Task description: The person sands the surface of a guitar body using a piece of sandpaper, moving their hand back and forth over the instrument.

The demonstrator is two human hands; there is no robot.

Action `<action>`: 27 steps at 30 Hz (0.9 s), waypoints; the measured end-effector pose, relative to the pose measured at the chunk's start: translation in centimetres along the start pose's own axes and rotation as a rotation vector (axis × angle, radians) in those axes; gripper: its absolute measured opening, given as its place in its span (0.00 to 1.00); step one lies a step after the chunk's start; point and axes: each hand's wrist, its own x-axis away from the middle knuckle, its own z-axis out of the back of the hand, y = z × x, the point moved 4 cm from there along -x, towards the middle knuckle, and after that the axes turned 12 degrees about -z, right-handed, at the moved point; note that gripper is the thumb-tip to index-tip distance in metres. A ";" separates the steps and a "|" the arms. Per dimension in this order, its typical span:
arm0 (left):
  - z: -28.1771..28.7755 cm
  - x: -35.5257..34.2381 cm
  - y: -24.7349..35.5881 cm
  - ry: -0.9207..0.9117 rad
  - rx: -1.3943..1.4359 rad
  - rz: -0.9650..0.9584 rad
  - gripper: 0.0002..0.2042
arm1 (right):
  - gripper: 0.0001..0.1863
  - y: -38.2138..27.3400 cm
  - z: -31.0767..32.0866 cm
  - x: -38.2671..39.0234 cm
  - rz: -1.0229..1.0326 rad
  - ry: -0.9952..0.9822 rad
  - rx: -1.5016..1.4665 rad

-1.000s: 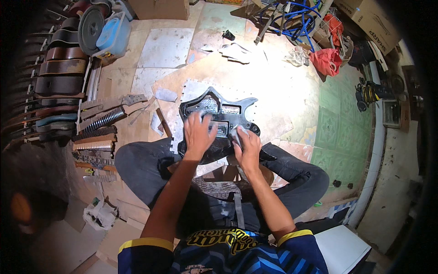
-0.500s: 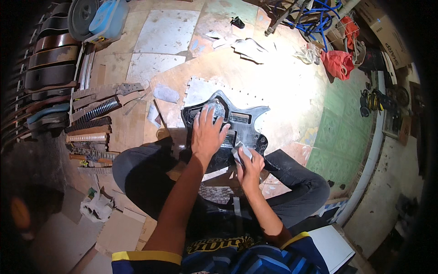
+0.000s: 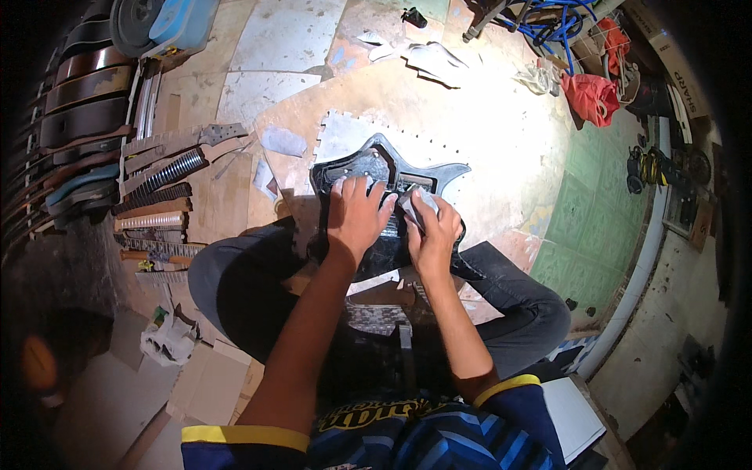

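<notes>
"Black guitar body [image 3: 389, 254], lying between the bent legs [image 3: 517, 305], over the pale mat [image 3: 341, 133]. What might go wrong?"

"It could slide if the left hand [image 3: 356, 219], fingers lying on it and clasping nothing I can see, eased off."

"And the right hand [image 3: 435, 239]?"

"Its fingers are clamped on a grey sheet [image 3: 417, 207]; a cavity edge [image 3: 415, 178] might snag that, or uneven pressure scratch the black face."

The guitar body [image 3: 395, 252] is black, the folded sheet [image 3: 417, 207] pale grey, the mat [image 3: 345, 128] white. The shirt [image 3: 462, 442] bears blue zigzags on navy, with 2 yellow sleeve bands [image 3: 254, 437]. Some floor tiles [image 3: 581, 205] are green, the bag [image 3: 589, 99] red.
</notes>
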 end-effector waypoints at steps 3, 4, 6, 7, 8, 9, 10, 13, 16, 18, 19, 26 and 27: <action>0.5 -0.1 0.1 -0.012 -0.010 -0.018 0.18 | 0.32 1.7 0.5 5.2 -0.005 -0.011 -0.011; 0.5 -0.1 0.0 -0.029 0.001 -0.015 0.18 | 0.32 2.4 0.7 7.0 -0.040 -0.064 0.031; 0.6 -0.4 0.0 -0.019 -0.021 -0.007 0.18 | 0.33 1.7 0.9 4.7 0.035 -0.030 0.007; 0.6 -0.2 0.2 -0.016 -0.027 -0.004 0.18 | 0.33 1.0 0.6 2.5 0.026 -0.015 -0.009; 0.4 0.1 0.3 -0.026 -0.021 -0.003 0.18 | 0.33 0.1 0.3 0.1 0.022 -0.002 -0.030; 0.1 -0.3 0.0 -0.025 -0.003 0.004 0.18 | 0.33 -1.0 0.6 -1.6 -0.035 -0.032 -0.026; -0.1 -0.6 -0.2 -0.024 0.016 0.012 0.18 | 0.33 -0.5 0.6 -0.9 -0.038 -0.026 -0.023; 0.0 -0.4 0.3 0.020 -0.017 -0.007 0.18 | 0.32 2.0 0.7 5.4 -0.012 -0.019 0.009; 0.6 -0.4 -0.1 0.066 -0.034 -0.023 0.19 | 0.31 1.3 1.1 4.1 0.028 -0.056 -0.003; 0.4 -0.4 -0.1 -0.040 0.052 0.047 0.19 | 0.30 -0.4 0.6 -0.9 -0.008 -0.045 -0.017; 0.2 -0.3 0.0 -0.001 0.056 0.056 0.20 | 0.29 -0.8 0.6 -1.4 -0.033 -0.030 -0.032; 0.3 -0.2 0.0 0.067 0.031 0.021 0.20 | 0.31 1.2 0.9 3.8 0.027 -0.031 0.024; 0.1 -0.3 0.1 0.064 0.038 0.029 0.21 | 0.30 0.8 0.6 1.4 0.024 -0.004 0.014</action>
